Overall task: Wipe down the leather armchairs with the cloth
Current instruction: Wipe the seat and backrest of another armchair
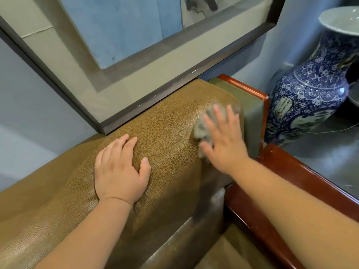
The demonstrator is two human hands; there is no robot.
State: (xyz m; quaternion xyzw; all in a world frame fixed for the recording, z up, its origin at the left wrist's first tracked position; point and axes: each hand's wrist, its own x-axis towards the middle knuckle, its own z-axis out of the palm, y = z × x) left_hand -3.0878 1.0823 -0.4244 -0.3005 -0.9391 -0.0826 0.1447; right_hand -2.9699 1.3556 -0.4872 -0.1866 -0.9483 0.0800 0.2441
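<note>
The armchair's tan, pebbled leather backrest (165,121) runs across the middle of the view, framed by glossy reddish wood (252,90). My right hand (223,140) lies flat with straight, spread fingers on a crumpled grey cloth (200,131), pressing it against the backrest's right end near the wooden corner. The hand is blurred. Part of the cloth is hidden under the palm. My left hand (120,167) rests flat and open on the top of the backrest, to the left of the cloth.
A dark-framed picture (136,105) hangs on the wall directly behind the backrest, its lower edge touching or nearly touching the leather. A tall blue-and-white porcelain vase (310,90) stands close to the right of the chair. The wooden armrest (291,183) runs along the right.
</note>
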